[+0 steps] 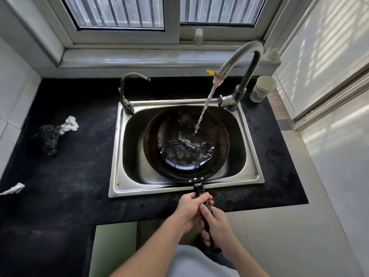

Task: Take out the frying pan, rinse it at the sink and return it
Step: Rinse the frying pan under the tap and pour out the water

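Head view: left hand (189, 210) and right hand (217, 226) both wrap the frying pan (185, 142) handle.

The frying pan (185, 140) sits in the sink (253, 156), handle over the front rim in my left hand (189, 208), right hand (217, 224) nearer me. Tap (239, 62) behind right, paper cup (262, 88) beside it; scouring pad (50, 136) on the counter (79, 176), left.

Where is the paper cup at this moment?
The paper cup stands on the counter's far right corner, just right of the running faucet, behind the sink.
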A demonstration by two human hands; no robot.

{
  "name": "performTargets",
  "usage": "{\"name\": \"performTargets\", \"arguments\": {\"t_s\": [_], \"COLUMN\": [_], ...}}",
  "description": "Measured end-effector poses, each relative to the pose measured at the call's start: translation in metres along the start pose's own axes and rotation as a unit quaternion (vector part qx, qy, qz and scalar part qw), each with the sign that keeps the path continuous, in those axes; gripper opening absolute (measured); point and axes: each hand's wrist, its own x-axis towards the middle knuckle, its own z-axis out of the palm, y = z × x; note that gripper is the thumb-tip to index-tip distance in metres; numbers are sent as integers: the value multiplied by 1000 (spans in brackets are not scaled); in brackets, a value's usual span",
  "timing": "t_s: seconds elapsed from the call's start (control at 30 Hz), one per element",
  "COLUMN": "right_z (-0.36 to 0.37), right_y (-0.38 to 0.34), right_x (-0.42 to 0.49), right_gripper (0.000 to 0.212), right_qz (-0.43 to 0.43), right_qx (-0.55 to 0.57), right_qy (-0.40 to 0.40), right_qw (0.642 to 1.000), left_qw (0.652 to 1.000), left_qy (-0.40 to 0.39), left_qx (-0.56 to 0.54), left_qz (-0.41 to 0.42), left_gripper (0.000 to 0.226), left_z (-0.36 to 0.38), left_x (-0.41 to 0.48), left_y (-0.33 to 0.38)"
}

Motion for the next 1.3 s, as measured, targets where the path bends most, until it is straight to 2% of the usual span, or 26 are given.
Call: {"name": "performTargets", "arguments": {"t_s": [0.1, 0.17, 0.27, 0.37, 0.43, 0.47, 0.57, 0.63, 0.73, 0.77, 0.9, 0.97, 1.07, 1.3], "right_z": [-4, -9, -32, -64, -84, -91, -106, -109, -107, -105, -107, -116, -130, -151], "right_y": [-2, -4, -19, -60, -98, -118, -173, -205, -239, -247, -251, -247, -247, -249], "right_x": [3, 7, 20, 44, 65, 77, 119, 143, 171, 178, 191, 194, 193, 193], "right_gripper": [39, 43, 53, 38, 26, 28, 49, 61, 73, 75, 76, 74, 78, 83], "right_qz": [0, -2, 0, -49, -124, -169, -287, -337, -354, -343, -301, -302, -311, -317], "right_qx": [-22, -83, -262, -364, -451, -488, -570, -619, -726, -753, -811, -819, -813, -764], "right_qy": [-18, -23, -5, 68, 110, 119, 112, 110, 96, 89, 79, 87, 81, 66], "right_qw": [1000, 996, 965, 928, 877, 848, 762, 701, 582, 555, 495, 481, 486, 558], "left_qw": [1000, 998, 998, 995, 991, 991, 988, 986, 979, 978, 974, 972, 972, 976], "left_qy": [4, 12, 26, 36, 43, 46, 57, 65, 74, 74, 77, 78, 80, 76], "left_qx": [-31, -56, -56, -95, -124, -129, -140, -155, -189, -197, -212, -218, -218, -203], "left_qz": [3, 1, 7, 13, 11, 8, 9, 10, 12, 14, 25, 28, 30, 28], "left_gripper": [15, 11, 8, 5, 5, 5, 8, 9, 10, 10, 10, 11, 12, 11], "left_z": [-1, 0, 3, 6, 9, 11, 15, 18, 25, 27, 31, 32, 33, 33], "left_x": [1, 4, 10, 11, 9, 7, 4, 3, 3, 2, 3, 3, 3, 2], "left_y": [0, 0, -1, -1, -3, -3, -1, -1, -2, -2, -3, -3, -4, -1]}}
